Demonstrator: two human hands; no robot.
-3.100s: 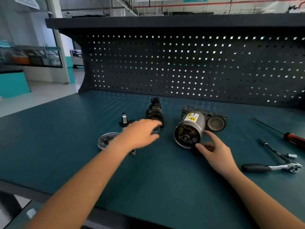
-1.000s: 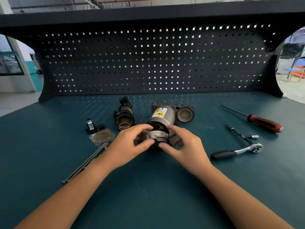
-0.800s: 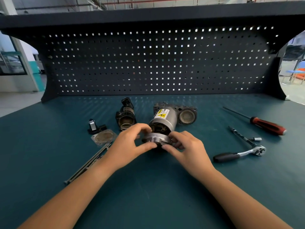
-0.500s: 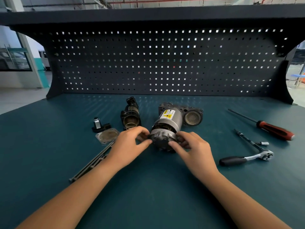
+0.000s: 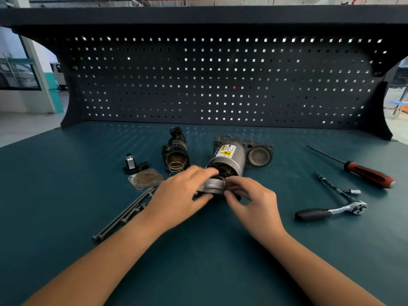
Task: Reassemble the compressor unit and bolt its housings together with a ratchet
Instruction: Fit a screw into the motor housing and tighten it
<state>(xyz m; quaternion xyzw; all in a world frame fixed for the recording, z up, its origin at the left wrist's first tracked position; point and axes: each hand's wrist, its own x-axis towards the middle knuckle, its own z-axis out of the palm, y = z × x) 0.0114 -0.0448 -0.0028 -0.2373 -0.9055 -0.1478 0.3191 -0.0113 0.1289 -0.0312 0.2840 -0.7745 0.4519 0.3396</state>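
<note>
**Two hands, one unseated cap: a crooked fit is the danger**

Both hands share the round grey metal end cap (image 5: 213, 185). The left hand (image 5: 176, 195), blurred, curls round its left rim, and the right hand (image 5: 251, 202) pinches its right rim. The cap hovers just off the open mouth of the silver cylindrical motor housing with the yellow warning label (image 5: 229, 157), at that housing's 7 o'clock, and looks tilted rather than seated. The likeliest fault is a cocked fit. Pushed home askew, the cap could jam, and its bolt holes would miss. The long dark steel bolts (image 5: 123, 215) lie at 8 o'clock from the hands and the chrome ratchet with the black grip (image 5: 331, 210) at 3 o'clock. A sweeping forearm could roll the bolts away.
</note>
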